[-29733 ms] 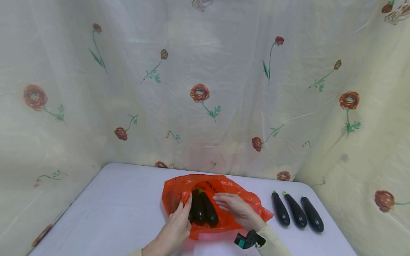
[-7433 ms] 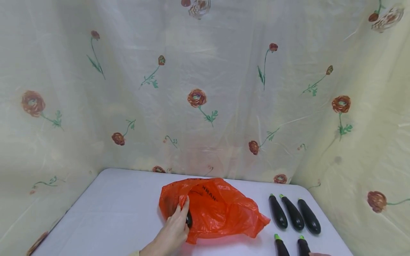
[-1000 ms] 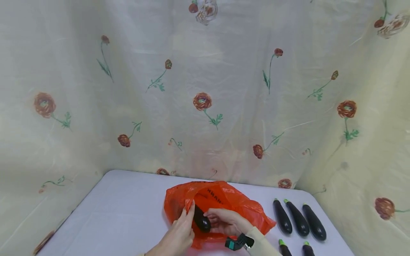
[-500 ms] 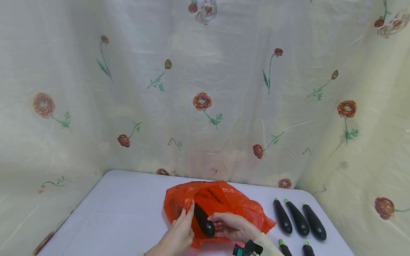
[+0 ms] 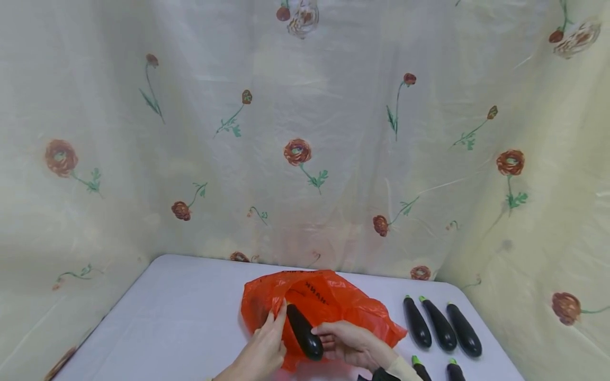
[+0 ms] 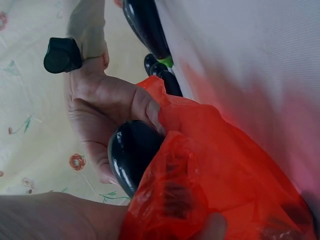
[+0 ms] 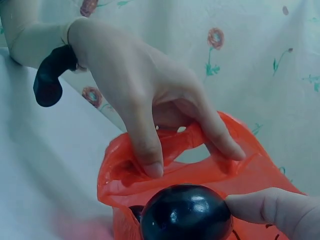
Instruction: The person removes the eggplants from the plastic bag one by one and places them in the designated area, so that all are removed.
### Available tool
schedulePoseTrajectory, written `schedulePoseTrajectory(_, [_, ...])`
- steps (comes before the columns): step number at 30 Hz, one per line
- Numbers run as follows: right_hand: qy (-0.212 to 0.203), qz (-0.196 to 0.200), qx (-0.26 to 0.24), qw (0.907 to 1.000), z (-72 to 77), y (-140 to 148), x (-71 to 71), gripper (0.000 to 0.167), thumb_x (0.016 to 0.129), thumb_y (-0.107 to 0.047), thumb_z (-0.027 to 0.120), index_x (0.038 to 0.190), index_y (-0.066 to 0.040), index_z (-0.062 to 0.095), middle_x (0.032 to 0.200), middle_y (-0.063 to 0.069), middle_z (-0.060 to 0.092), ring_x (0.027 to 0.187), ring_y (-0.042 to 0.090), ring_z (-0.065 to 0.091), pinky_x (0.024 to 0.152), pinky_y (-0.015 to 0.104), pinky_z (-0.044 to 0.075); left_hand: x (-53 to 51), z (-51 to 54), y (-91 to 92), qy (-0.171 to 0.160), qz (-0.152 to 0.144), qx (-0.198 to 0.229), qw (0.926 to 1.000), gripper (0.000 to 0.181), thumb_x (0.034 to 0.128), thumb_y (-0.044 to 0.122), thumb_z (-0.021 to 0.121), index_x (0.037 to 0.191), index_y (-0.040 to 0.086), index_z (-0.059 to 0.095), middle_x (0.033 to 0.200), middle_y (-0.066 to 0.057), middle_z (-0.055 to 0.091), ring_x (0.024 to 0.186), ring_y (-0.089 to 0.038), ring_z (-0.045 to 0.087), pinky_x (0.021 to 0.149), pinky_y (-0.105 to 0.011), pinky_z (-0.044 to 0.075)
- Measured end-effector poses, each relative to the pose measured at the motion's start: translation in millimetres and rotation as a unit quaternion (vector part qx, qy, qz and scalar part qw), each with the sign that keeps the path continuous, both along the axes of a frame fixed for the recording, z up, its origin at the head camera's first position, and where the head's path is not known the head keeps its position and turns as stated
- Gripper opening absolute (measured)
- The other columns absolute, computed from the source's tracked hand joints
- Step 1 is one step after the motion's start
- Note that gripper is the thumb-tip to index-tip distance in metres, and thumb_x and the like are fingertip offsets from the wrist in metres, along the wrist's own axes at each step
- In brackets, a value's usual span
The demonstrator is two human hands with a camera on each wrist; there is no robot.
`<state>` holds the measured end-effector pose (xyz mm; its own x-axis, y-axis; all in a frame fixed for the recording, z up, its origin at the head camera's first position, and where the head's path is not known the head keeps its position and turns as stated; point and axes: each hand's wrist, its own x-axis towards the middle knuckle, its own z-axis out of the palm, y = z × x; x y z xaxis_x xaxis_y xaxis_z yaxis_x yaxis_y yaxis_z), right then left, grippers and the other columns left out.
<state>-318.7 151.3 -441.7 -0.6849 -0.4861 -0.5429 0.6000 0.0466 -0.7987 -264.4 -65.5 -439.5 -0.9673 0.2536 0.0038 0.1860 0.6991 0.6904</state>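
Note:
An orange-red plastic bag lies mid-table with its mouth toward me. My left hand pinches the left edge of that mouth between thumb and fingers, lifting it. At the opening, my right hand grips a glossy dark eggplant by its rounded lower end, thumb on top. The eggplant's stem end is still within the bag. Seen from the right wrist, the bag hangs from the left hand, and a second dark shape shows behind the held eggplant, mostly hidden.
On the right of the white table, three eggplants lie side by side. Nearer to me are two more, the left one and the right one, both cut off by the frame. A flowered curtain hangs behind and at both sides.
Over the last second my right hand has drawn the eggplant toward me and slightly right, partly out of the bag. Earlier, several eggplants showed in the bag; two more now lie at the right.

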Motion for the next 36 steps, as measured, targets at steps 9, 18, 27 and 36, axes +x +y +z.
schedulePoseTrajectory(9, [0.033, 0.034, -0.012, 0.9988, 6.2, 11, 9.8, 0.04, 0.093, -0.021, 0.061, 0.126, 0.001, 0.057, 0.109, 0.011, 0.067, 0.093, 0.018, 0.063, 0.099, 0.037, 0.049, -0.1, -1.0, -0.3, 0.007, 0.003, -0.002, 1.0, 0.078, 0.0847, -0.002, 0.06, 0.153, 0.004, 0.022, 0.15, -0.034, 0.029, 0.086, -0.031, 0.062, 0.082, -0.052, 0.053])
schedulePoseTrajectory(18, [0.027, 0.057, -0.045, 0.997, 11.2, 26, 18.7, 0.035, 0.093, -0.017, 0.06, 0.124, -0.002, 0.063, 0.113, 0.009, 0.068, 0.095, 0.015, 0.066, 0.1, 0.034, 0.048, -0.2, 0.9, -0.1, 0.024, 0.004, -0.01, 0.9997, 0.078, 0.0829, -0.004, 0.061, 0.152, 0.002, 0.024, 0.146, -0.036, 0.032, 0.086, -0.035, 0.064, 0.08, -0.052, 0.054])
schedulePoseTrajectory(27, [0.037, 0.045, -0.025, 0.998, 17.7, 43, 29.4, 0.039, 0.094, -0.02, 0.06, 0.129, -0.001, 0.06, 0.113, 0.008, 0.068, 0.097, 0.018, 0.065, 0.1, 0.036, 0.048, 1.6, -0.1, -1.1, 0.054, 0.004, -0.022, 0.9983, 0.078, 0.0815, -0.004, 0.059, 0.151, 0.0, 0.025, 0.144, -0.038, 0.033, 0.073, -0.03, 0.064, 0.078, -0.049, 0.055])
schedulePoseTrajectory(36, [0.011, 0.049, -0.033, 0.9982, 18.3, 61, 36.6, 0.038, 0.093, -0.024, 0.062, 0.126, -0.005, 0.062, 0.106, 0.002, 0.071, 0.096, 0.017, 0.065, 0.101, 0.032, 0.047, 2.1, -2.5, -1.5, 0.047, 0.008, -0.024, 0.9986, 0.076, 0.0828, -0.004, 0.058, 0.151, 0.0, 0.025, 0.144, -0.037, 0.035, 0.082, -0.033, 0.064, 0.081, -0.052, 0.054])
